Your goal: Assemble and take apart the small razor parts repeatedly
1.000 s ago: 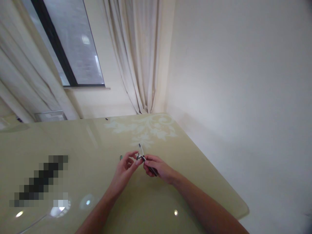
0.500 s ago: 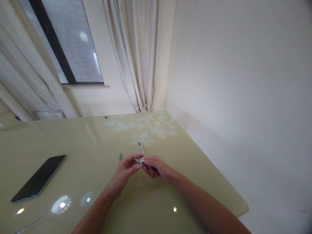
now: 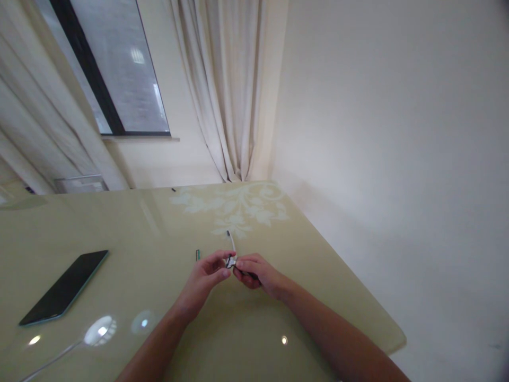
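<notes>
1. Bare forearms enter from the bottom edge of the frame over a glossy, pale green desk (image 3: 342, 286), its surface catching lamp reflections (image 3: 101, 331) at lower left.
2. At lower center, the left hand (image 3: 203, 274) bends its thumb and fingertips around a small white piece (image 3: 231, 262) with dark edging, grasping it.
3. Just beside it, the right hand (image 3: 256, 271) grips a dark piece (image 3: 249, 275), most of it hidden by the curled fingers. The two hands nearly meet at the white piece.
4. A thin white cord (image 3: 233, 243) with a dark tip rises from the fingers toward the middle of the frame.
5. At lower left, a dark-screened phone (image 3: 66, 289) with a blue-green edge lies slantwise, well apart from the hands.
6. A small green strip (image 3: 198, 255) with dark edges sits just beyond the left hand.
7. Left of center, a tiny dark bit (image 3: 173, 189) rests near the desk's far edge, with a white leaf pattern (image 3: 238, 204) to its right.
8. Behind, cream curtains (image 3: 233, 95) flank a dark-framed window (image 3: 115, 63) at upper left; a plain pale wall (image 3: 377, 132) fills the right side.
</notes>
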A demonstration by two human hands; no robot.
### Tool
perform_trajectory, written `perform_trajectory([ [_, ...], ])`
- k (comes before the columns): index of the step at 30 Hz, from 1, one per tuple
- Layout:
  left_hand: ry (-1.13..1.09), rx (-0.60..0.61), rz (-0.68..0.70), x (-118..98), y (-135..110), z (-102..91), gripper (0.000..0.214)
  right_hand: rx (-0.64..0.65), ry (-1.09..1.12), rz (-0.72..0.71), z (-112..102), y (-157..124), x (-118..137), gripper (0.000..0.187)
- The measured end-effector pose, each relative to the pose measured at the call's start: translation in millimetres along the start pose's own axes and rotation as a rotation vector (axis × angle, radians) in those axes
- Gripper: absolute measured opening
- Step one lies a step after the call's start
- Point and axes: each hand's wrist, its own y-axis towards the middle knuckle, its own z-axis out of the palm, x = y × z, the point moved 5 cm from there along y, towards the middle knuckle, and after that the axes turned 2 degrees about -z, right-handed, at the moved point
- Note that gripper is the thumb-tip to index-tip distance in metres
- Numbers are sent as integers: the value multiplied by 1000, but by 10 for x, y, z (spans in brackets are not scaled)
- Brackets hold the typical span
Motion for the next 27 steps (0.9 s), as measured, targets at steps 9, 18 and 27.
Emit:
perform_trajectory([
  [9,-57,18,1,-6,-4,16,45,-8,6,3,-13,2,-2,42],
  [18,-54,15,15,-12,-9,18,47,15,6,-24,-2,-5,23,42],
  [27,-84,-11,37,-57,-19,36,45,12,13,-30,27,-29,68,43],
])
